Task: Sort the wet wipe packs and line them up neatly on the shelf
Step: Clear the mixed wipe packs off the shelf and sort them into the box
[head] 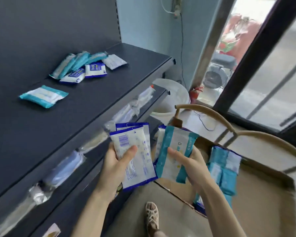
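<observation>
My left hand [117,164] grips a small stack of white wet wipe packs with dark blue edges [138,161], held below the shelf's front edge. My right hand [190,164] holds a teal and white wipe pack [173,151], with another blue-edged pack behind it. On the dark shelf [85,106] a single teal pack [44,96] lies flat at the left. Farther back sits a loose heap of teal and blue-edged packs [85,67]. More teal packs [224,166] stand in a cardboard box [263,202] at the lower right.
A lower shelf [149,106] holds plastic-wrapped goods behind the price rail. A wooden chair back [210,113] arches over the box. A white bucket [171,94] and a small red extinguisher [194,94] stand by the glass door [256,62]. My sandalled foot [151,218] is on the floor.
</observation>
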### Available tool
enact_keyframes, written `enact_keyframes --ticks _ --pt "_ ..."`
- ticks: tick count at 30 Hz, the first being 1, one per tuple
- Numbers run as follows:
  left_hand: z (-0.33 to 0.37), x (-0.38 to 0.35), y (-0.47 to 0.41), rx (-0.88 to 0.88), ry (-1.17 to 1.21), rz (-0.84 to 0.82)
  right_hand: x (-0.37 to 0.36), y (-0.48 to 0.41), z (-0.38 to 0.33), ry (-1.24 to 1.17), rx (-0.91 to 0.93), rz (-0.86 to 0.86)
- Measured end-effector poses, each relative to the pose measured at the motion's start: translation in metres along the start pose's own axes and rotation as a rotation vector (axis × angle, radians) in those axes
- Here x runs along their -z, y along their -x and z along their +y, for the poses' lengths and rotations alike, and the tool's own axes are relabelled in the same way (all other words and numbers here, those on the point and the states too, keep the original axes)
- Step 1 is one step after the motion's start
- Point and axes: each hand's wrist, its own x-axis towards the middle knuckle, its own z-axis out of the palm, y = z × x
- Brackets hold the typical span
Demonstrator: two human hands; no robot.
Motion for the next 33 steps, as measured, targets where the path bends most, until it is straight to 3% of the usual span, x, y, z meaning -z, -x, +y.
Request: enact_keyframes --ticks 6,11,21,28,33 --pt "-0.043 -0.110 0.033 0.097 -0.096 -0.307 0.107 0.077 0.025 -0.059 -0.059 0.335" --pt "-0.100 -0.199 0.068 0.266 -0.125 -0.483 0.198 0.128 0.053 -0.122 -0.117 0.491" --pt "-0.193 -0.312 0.094 0.515 -0.166 -0.434 0.327 0.153 0.100 -0.194 -0.262 0.613" --pt "-0.223 -0.346 0.034 0.565 -0.229 -0.380 0.361 0.086 0.117 -0.221 -0.350 0.590" --pt "-0.255 -0.366 -0.032 0.610 -0.310 -0.354 0.383 0.016 0.147 -0.219 -0.443 0.676"
